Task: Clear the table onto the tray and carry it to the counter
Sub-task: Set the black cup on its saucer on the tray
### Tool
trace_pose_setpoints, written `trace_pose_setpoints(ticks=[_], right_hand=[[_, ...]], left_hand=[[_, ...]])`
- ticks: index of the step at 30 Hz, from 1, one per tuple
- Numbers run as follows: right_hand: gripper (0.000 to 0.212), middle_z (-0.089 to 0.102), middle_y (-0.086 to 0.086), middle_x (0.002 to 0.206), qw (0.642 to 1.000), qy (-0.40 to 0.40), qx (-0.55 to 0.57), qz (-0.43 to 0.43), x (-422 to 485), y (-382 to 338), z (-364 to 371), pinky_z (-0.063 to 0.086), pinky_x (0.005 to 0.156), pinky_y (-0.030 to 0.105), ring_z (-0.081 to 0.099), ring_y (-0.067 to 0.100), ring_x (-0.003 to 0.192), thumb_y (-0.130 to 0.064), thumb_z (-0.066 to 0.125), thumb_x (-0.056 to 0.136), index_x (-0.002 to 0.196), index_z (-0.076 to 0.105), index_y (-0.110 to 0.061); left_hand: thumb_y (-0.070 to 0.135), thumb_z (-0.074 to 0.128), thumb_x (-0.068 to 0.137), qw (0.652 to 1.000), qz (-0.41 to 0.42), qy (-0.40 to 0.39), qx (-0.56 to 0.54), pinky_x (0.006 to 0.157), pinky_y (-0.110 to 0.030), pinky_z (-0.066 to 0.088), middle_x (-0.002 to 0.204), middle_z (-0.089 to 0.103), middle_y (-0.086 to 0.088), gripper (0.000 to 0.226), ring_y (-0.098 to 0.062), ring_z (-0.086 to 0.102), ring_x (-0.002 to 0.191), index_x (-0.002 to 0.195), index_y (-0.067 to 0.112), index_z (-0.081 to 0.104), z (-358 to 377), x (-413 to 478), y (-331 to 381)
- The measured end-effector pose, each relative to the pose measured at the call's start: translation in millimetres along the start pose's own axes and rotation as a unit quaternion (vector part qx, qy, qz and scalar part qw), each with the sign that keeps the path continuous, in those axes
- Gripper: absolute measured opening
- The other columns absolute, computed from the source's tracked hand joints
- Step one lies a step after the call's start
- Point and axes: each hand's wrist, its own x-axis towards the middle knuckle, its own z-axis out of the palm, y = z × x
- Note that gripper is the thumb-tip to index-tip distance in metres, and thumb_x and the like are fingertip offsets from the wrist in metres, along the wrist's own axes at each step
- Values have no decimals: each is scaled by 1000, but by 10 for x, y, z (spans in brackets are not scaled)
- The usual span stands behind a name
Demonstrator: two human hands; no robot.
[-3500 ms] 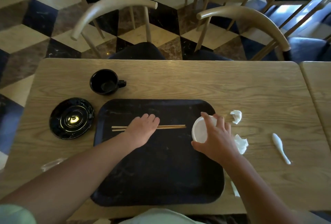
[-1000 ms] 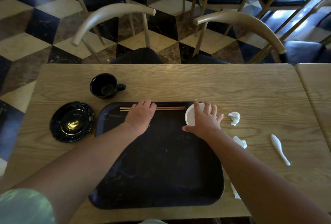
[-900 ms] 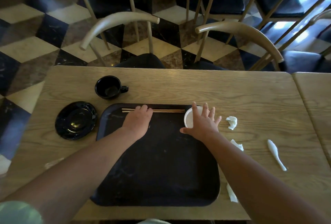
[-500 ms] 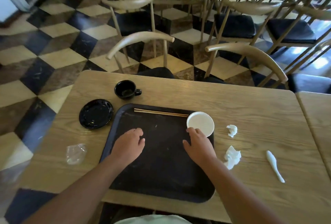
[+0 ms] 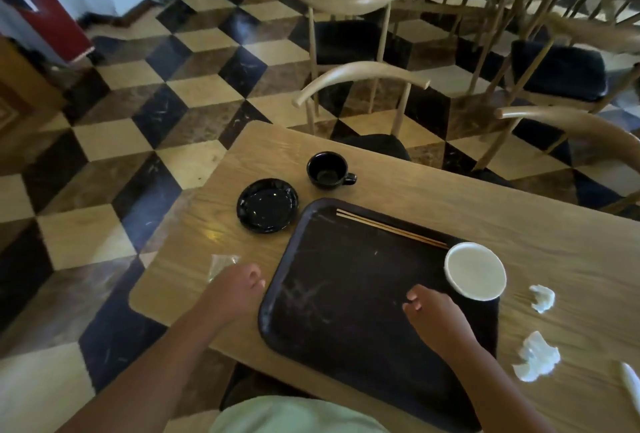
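Wooden table point(image 5: 450, 197) bears a black tray point(image 5: 346, 294); checkered floor point(image 5: 156, 93) around.

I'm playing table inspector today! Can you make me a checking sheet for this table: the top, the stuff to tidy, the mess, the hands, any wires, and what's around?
Surface: wooden table, bare wood around the things.
Job's things: black tray holds chopsticks along its far edge and a white bowl at its far right corner. Black cup and black saucer sit off the tray, to its far left.
Clutter: two crumpled tissues, a clear wrapper, a white spoon at the right edge, all on the table.
Hands: left hand near the wrapper, right hand over the tray; both empty.
Cables: nothing seen.
Surroundings: wooden chairs, checkered floor.
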Motion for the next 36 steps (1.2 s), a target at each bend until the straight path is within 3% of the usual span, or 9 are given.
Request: trace_pose_setpoints(ticks=[6,10,13,16,19,23,29,32,36], right_hand=[[18,68,3,99,999,16,-34,25,448,-405,-110,56,76,37,67,22,88,-30,51,97,109,62,-22],[16,67,6,100,998,26,-45,34,840,-728,-214,51,72,37,63,28,87,-28,49,96,104,61,-21],[12,63,5,94,998,31,-42,44,1180,-976,-321,49,66,35,55,22,76,-25,49,97,101,59,-20],[18,68,8,100,998,39,-30,45,1523,-1167,-419,56,73,40,63,25,84,-25,51,97,110,60,-18],[31,66,8,114,997,45,17,52,1831,-1305,-506,51,81,36,63,28,100,-23,54,96,126,58,-19],[45,64,3,112,991,33,111,64,2157,-1440,-559,45,80,31,59,21,97,-22,60,94,138,51,-25],[28,70,8,96,992,-19,118,38,2492,-1651,-586,57,88,50,68,30,92,-23,64,93,121,62,-16],[16,73,6,88,993,-26,112,39,2573,-1632,-561,58,86,51,70,27,86,-31,61,95,104,65,-19],[19,73,8,81,993,-29,111,37,2654,-1654,-552,58,86,50,70,29,85,-35,57,96,86,64,-21]], left_hand=[[22,58,90,999,17,-23,22,69,-34,48,84,62,-2,10,-21,60,79,88,13,62,-348,702,-613],[19,58,92,998,45,-22,45,61,-30,42,77,56,3,12,-15,56,71,80,17,56,-564,1216,-832],[17,56,93,995,64,-23,72,58,-31,37,73,50,1,21,-15,48,65,73,14,50,-697,1542,-908],[17,54,95,988,92,-33,120,58,-30,36,79,50,1,12,-15,48,69,84,11,53,-788,1786,-934],[19,51,97,974,134,-44,180,64,-27,38,87,50,4,13,-14,51,77,104,11,59,-809,1960,-911],[20,51,96,974,134,-57,175,70,-33,51,94,60,1,19,-19,61,84,111,13,60,-779,2134,-849],[24,54,96,992,39,-90,79,76,-37,54,101,64,-5,22,-21,63,88,113,10,58,-659,2273,-788],[26,53,96,993,29,-92,71,73,-41,56,89,62,-3,15,-19,62,78,103,13,56,-585,2284,-807],[23,52,96,996,17,-74,49,69,-42,54,81,62,-4,16,-26,64,76,106,11,52,-521,2259,-778]])
